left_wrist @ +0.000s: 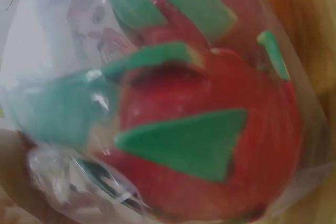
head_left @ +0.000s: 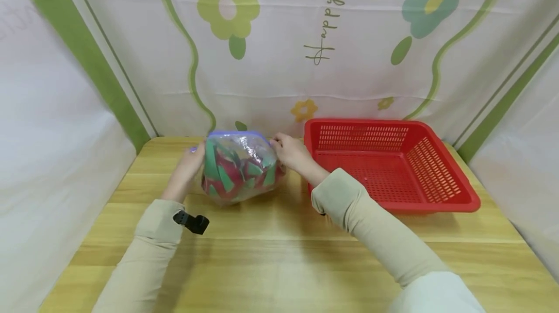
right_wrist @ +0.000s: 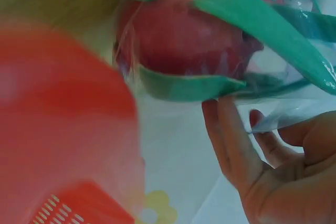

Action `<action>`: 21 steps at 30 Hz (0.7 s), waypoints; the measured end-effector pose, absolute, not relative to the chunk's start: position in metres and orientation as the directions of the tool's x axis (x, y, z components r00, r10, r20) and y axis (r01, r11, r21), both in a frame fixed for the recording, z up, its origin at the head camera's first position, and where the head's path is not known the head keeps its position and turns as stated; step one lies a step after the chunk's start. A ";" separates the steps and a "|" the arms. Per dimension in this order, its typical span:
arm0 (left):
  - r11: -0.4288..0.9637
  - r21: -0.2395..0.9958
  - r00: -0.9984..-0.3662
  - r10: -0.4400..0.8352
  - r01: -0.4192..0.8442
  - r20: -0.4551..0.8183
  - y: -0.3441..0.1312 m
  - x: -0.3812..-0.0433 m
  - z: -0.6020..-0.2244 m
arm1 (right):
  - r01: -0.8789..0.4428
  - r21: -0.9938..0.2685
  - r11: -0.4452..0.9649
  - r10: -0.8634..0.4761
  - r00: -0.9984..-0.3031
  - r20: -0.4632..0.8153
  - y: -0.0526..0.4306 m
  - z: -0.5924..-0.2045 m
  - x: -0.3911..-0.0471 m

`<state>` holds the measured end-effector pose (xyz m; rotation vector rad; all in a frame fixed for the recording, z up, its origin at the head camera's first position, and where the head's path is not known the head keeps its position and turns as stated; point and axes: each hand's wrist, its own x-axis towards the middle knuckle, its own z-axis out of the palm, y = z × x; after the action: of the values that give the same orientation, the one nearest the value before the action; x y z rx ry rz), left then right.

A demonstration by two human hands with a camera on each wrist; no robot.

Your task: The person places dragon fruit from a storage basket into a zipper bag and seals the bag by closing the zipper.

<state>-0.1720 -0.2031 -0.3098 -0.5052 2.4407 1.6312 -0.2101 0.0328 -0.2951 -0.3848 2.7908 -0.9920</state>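
A clear zip bag [head_left: 257, 145] with a purple-blue strip along its top hangs over the table, holding red dragon fruits [left_wrist: 262, 145] with green, pointed scales. My left hand [head_left: 187, 170] grips the bag's left side near the top; its far fingers are hidden behind the plastic. At the opposite upper corner, my right hand [head_left: 294, 155] pinches the bag's edge between thumb and fingers. The right wrist view shows that hand [right_wrist: 289, 182] beside a dragon fruit [right_wrist: 184, 35] inside the plastic. Whether the zip is sealed cannot be made out.
A red plastic basket [head_left: 471, 201] with slotted walls stands on the wooden table [head_left: 262, 264], just right of the bag, partly behind the right forearm. A white curtain [head_left: 271, 70] with printed flowers rises behind the table, and white cloth walls flank it.
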 end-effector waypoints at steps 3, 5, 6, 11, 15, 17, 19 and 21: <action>0.397 0.845 -0.929 -0.064 -0.359 -0.364 -0.205 -0.168 -0.315 | -0.222 -0.606 0.764 -0.311 -0.949 -0.045 0.031 -0.301 -0.205; 0.415 0.842 -0.934 -0.063 -0.345 -0.351 -0.205 -0.166 -0.319 | -0.228 -0.604 0.763 -0.311 -0.950 -0.034 0.029 -0.304 -0.202; 0.422 0.838 -0.935 -0.080 -0.346 -0.346 -0.204 -0.165 -0.321 | -0.227 -0.607 0.762 -0.305 -0.952 -0.028 0.028 -0.305 -0.200; 0.343 0.877 -0.938 -0.208 -0.336 -0.278 -0.200 -0.166 -0.331 | -0.238 -0.638 0.733 -0.291 -0.956 0.022 0.026 -0.313 -0.194; 0.341 0.886 -0.940 -0.241 -0.314 -0.240 -0.196 -0.166 -0.339 | -0.227 -0.651 0.724 -0.288 -0.957 0.014 0.025 -0.321 -0.191; 0.350 0.891 -0.950 -0.220 -0.289 -0.221 -0.195 -0.166 -0.343 | -0.208 -0.664 0.718 -0.288 -0.958 -0.012 0.025 -0.325 -0.189; 0.343 0.904 -0.963 -0.174 -0.256 -0.207 -0.194 -0.167 -0.346 | -0.189 -0.677 0.712 -0.285 -0.958 -0.032 0.024 -0.330 -0.187; 0.309 0.923 -0.972 -0.120 -0.228 -0.200 -0.193 -0.167 -0.349 | -0.181 -0.694 0.697 -0.286 -0.958 -0.037 0.023 -0.334 -0.184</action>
<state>-0.1673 -0.1928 -0.3494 -0.3288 2.4642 1.7629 -0.1842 0.0231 -0.3345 -0.3823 2.7618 -1.1060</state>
